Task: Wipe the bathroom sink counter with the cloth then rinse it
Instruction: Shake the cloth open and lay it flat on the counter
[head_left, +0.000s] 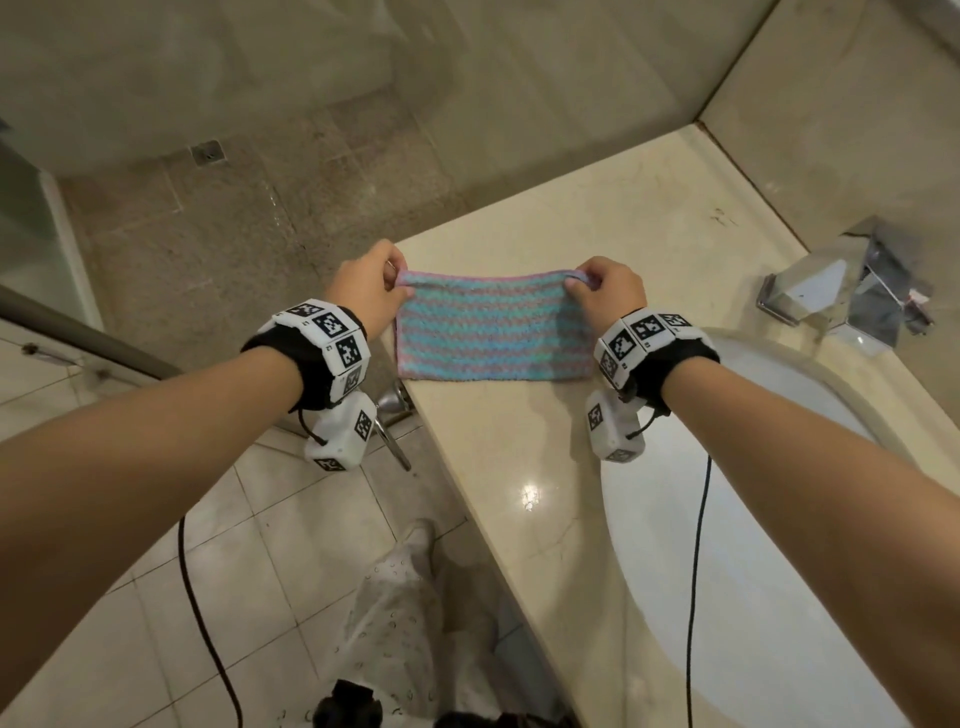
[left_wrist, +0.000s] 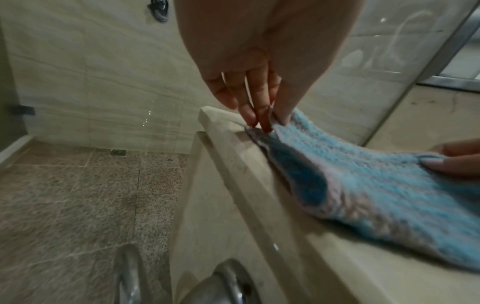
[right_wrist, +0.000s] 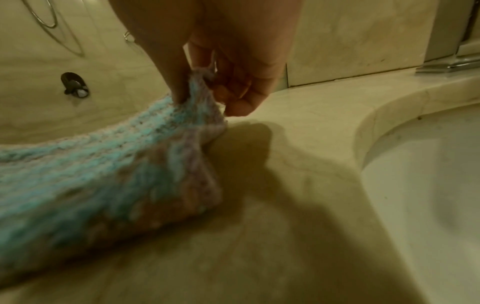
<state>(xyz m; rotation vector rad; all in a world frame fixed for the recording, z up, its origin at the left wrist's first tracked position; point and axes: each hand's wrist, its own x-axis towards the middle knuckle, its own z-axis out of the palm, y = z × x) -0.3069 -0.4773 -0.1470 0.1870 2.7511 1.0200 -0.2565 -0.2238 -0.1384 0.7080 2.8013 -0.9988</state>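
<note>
Stretching the pink-and-blue striped knitted cloth (head_left: 493, 332) flat on the beige marble counter (head_left: 524, 457), I pinch its far left corner with my left hand (head_left: 370, 291) and its far right corner with my right hand (head_left: 605, 288). The cloth's near edge lies on the counter, left of the white oval sink basin (head_left: 769, 571). A chrome angular faucet (head_left: 841, 291) stands behind the basin.

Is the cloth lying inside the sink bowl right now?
No, the cloth is spread on the counter left of the sink, each hand pinching a far corner.
</note>
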